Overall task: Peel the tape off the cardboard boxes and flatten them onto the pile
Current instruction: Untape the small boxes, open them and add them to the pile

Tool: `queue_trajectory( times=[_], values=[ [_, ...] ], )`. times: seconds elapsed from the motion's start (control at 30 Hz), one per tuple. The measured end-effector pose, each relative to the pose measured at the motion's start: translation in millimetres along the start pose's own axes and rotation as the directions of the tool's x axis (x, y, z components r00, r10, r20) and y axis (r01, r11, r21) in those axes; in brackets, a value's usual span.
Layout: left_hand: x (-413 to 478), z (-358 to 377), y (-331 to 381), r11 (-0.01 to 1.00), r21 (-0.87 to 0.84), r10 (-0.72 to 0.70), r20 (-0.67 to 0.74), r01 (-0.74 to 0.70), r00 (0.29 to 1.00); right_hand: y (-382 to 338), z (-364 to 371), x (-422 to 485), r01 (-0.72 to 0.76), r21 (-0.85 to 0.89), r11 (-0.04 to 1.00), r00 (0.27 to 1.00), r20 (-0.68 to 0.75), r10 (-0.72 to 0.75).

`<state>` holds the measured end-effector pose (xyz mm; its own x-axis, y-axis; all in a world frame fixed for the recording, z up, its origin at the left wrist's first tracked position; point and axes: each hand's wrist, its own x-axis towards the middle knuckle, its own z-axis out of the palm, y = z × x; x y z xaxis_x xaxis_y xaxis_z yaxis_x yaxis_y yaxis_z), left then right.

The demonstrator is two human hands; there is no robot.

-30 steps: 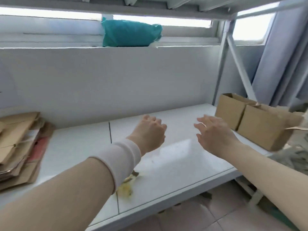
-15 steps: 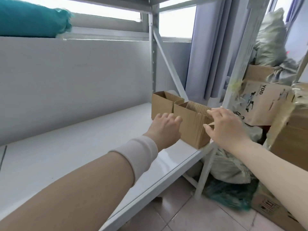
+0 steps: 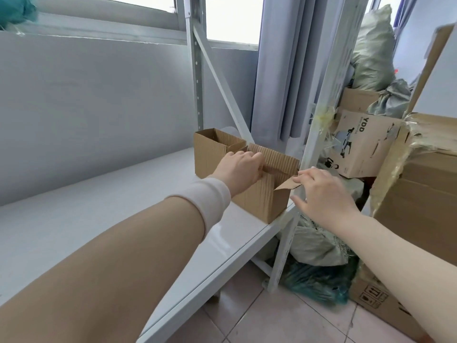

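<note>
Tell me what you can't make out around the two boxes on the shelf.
Head view only:
- Tape on the near box: none visible; left hand covers its rim.
- Left fingertips: hidden inside that box.
- Whether right hand pinches flap: its own back hides the fingertips.
- Lower corner of far box: behind near box.

near box [image 3: 259,201] on shelf [image 3: 99,219], right end; far box [image 3: 210,154] just behind it; carton stack [image 3: 363,144] right of shelf

A nearer brown corrugated cardboard box [image 3: 262,196] is stood upright and open-topped at the right end of the white shelf [image 3: 99,206], one flap [image 3: 288,185] bent out rightwards. A farther brown corrugated cardboard box [image 3: 210,154], likewise open-topped, is stood just behind it.
</note>
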<state>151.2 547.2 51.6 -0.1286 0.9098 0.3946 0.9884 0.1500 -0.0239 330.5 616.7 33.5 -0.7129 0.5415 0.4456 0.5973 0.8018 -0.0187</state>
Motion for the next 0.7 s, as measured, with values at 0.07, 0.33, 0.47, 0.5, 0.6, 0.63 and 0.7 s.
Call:
queue_trajectory(
  times=[0.07, 0.33, 0.47, 0.5, 0.6, 0.63, 0.7],
  values=[
    [-3.1, -1.7, 0.4, 1.0, 0.015, 0.027, -0.005, -0.027, 1.0, 1.0, -1.3, -1.5, -0.002, -0.006, 1.0, 1.0, 0.007, 0.002],
    [-34.6, -50.4, 13.7, 0.993, -0.086, 0.084, 0.044, -0.08, 0.995, -2.1, -34.4, -18.0, 0.009, -0.007, 1.0, 1.0, 0.023, -0.009],
    [-65.5, -98.3, 18.1, 0.958, -0.281, -0.023, 0.139, 0.062, 0.99, -16.4, -65.4, -32.4, 0.033, 0.041, 0.999, 0.998, 0.049, -0.035],
    [-76.8, -112.2, 16.8, 0.929, -0.353, -0.06, 0.142, 0.107, 0.988, -23.7, -73.3, -37.5, 0.033, 0.084, 0.996, 0.999, 0.032, -0.036],
    [-123.5, -154.2, 6.8, 0.79, -0.566, -0.2, 0.122, 0.234, 0.972, -56.9, -97.3, -57.2, 0.029, 0.328, 0.944, 0.999, -0.042, -0.016],
    [-143.1, -164.9, 0.7, 0.716, -0.64, -0.268, 0.114, 0.277, 0.957, -72.1, -104.7, -65.2, 0.029, 0.449, 0.893, 0.999, -0.037, -0.013],
    [-187.0, -182.1, -12.2, 0.546, -0.767, -0.416, 0.102, 0.337, 0.904, -108.2, -117.9, -82.3, 0.04, 0.679, 0.733, 0.999, -0.01, -0.046]
  ],
)
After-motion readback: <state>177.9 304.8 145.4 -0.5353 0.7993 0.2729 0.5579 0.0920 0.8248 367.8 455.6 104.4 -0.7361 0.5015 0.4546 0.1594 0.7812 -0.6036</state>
